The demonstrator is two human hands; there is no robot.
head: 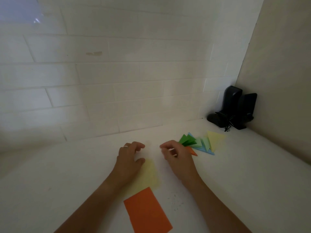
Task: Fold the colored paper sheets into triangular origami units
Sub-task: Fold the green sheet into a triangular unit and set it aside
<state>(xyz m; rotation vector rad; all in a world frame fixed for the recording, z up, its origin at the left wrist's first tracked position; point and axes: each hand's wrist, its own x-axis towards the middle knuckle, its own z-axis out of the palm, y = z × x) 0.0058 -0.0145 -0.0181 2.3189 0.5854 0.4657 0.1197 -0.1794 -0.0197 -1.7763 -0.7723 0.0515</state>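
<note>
An orange paper sheet (147, 211) lies flat near the front of the white table. A pale yellow sheet (150, 175) lies just behind it, partly under my left hand (129, 158), whose fingers are curled and apart with nothing in them. My right hand (176, 155) hovers to the right with its fingers loosely bent; whether it holds anything is unclear. Right behind that hand lies a pile of folded triangular units (202, 142) in green, light green, blue, yellow and orange.
Two black speakers (235, 110) with a tangled cable stand in the back right corner. A white tiled wall (117, 73) rises behind the table, and a beige side wall (282, 81) closes the right side.
</note>
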